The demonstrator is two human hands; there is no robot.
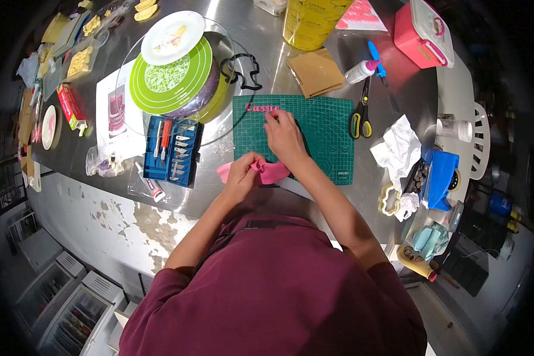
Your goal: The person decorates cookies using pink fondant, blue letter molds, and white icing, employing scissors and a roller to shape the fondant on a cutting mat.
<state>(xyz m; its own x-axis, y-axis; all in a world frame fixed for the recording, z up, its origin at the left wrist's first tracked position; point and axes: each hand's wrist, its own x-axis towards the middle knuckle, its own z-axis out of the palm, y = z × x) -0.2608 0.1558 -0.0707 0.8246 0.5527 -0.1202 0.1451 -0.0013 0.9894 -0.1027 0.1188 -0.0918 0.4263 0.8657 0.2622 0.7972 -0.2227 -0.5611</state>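
The view is a strong fisheye: straight lines bow outward and a black vignette swallows all four corners. Light falls from above and is bright at the centre, where the steel table (pixel 267 35) throws back a pale glare streak near the top middle. The green cutting mat (pixel 326 127) is evenly lit and sharp (its grid lines read clearly). Toward the left and right edges things dim, smear and lose detail. Shadows are short and soft.

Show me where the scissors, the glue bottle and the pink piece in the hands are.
scissors (pixel 360 123): head view, on the yellow-and-black handles.
glue bottle (pixel 360 72): head view, on the white body.
pink piece (pixel 271 172): head view, on the part right of the left hand (pixel 241 177).
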